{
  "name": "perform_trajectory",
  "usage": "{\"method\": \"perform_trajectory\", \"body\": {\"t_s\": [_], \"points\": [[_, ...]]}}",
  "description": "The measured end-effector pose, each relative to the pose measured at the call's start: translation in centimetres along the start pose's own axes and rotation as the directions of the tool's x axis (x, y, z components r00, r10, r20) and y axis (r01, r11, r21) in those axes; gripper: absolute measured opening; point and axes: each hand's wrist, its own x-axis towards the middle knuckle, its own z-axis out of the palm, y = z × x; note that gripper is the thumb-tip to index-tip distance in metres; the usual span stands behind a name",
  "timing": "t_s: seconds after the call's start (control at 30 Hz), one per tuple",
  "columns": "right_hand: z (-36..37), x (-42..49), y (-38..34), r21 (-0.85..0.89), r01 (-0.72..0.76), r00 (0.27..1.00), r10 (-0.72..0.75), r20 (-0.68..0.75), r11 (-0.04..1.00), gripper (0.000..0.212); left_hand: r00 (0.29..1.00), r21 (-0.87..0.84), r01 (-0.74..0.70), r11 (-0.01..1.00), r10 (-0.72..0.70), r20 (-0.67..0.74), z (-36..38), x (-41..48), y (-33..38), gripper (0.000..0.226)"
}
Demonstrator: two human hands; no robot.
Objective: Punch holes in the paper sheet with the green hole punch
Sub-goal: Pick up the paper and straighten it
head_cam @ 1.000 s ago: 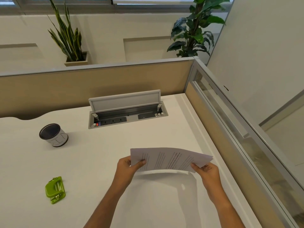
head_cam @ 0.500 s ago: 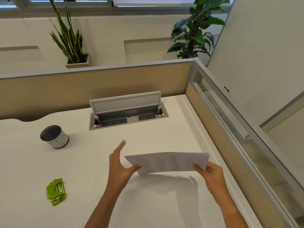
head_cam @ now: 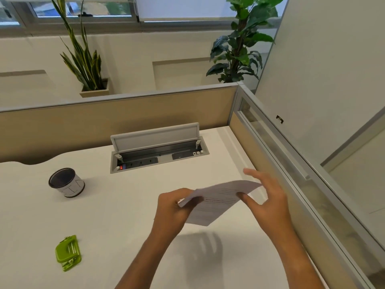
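The paper sheet is being pinched above the bench by the left hand only, the right hand being spread loosely at its far corner, so it is risking to be dropped or creased while the green hole punch is lying well apart near the left front edge.

This is an office cubicle: the white surface is fenced on the far side and to the right of the hands by low tan partition panels with grey metal rails, the right one topped with a glass strip. Beyond the hands, a flip-up cable box set into the surface shows power sockets and a lit red switch (its grey lid stands open). Past the partition, further out than the hands, stand two potted plants against a pale wall under a band of windows.
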Motion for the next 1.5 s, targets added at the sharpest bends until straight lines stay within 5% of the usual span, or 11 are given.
{"method": "perform_trajectory", "body": {"t_s": [0.13,0.2,0.4,0.57,0.73,1.5], "points": [[1.6,-1.7,1.2,0.406,-0.314,0.948,0.26,0.185,0.858,0.086,0.991,-0.188,0.131,0.973,-0.137,-0.015,-0.1,-0.7,-0.3,0.024],[3.0,-2.7,1.8,0.425,-0.392,0.915,0.298,0.272,0.816,0.069,0.979,-0.261,0.204,0.944,-0.202,0.035,0.1,-1.0,-0.5,0.018],[4.7,-3.4,2.4,0.488,-0.424,0.906,0.366,0.214,0.763,0.037,0.961,-0.307,0.277,0.911,-0.263,0.087,-0.1,-1.0,-1.8,0.03],[5.1,-4.2,2.8,0.479,-0.436,0.9,0.354,0.254,0.762,0.038,0.947,-0.297,0.322,0.899,-0.306,0.101,0.0,-2.0,-4.2,0.033],[6.9,-7.4,4.9,0.426,-0.577,0.817,0.506,0.277,0.697,0.029,0.894,-0.218,0.446,0.868,-0.421,0.15,1.6,-4.1,-6.5,0.022],[7.2,-8.3,6.6,0.363,-0.651,0.759,0.564,0.326,0.666,0.025,0.862,-0.246,0.506,0.827,-0.479,0.163,3.6,-5.5,-7.9,0.034]]}}
